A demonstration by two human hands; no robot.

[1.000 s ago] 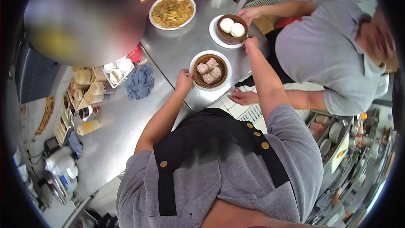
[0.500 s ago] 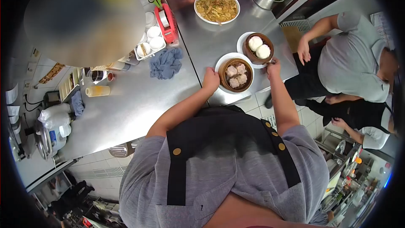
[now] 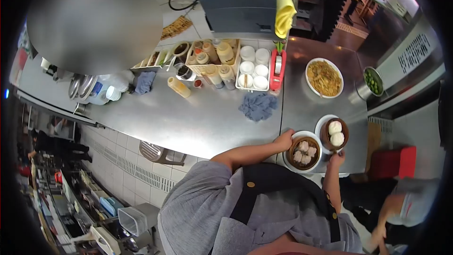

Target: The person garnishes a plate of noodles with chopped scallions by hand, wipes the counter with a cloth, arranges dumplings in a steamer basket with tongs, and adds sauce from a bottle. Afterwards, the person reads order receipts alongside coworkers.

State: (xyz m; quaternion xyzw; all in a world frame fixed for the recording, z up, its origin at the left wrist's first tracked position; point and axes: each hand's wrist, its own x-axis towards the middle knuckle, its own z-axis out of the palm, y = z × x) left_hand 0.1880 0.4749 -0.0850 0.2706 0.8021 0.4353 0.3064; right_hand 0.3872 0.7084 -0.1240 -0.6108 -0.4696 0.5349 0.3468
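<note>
My left hand pinches the left rim of a white plate. On that plate sits a round bamboo steamer holding several dumplings. Beside it, my right hand has its fingers closed at the near edge of a second white plate. This one carries a bamboo steamer with two white buns. Both plates are at the near edge of the steel counter, close together. My fingertips under the rims are hidden.
An oval dish of noodles and a metal pot of green limes stand farther back. A blue cloth, a red tape dispenser, and a basket of white cups lie leftward. A co-worker stands at right.
My view has swung left, so the counter items appear farther right and lower. Both hands stay at their plates. The co-worker at right has lowered an arm.
</note>
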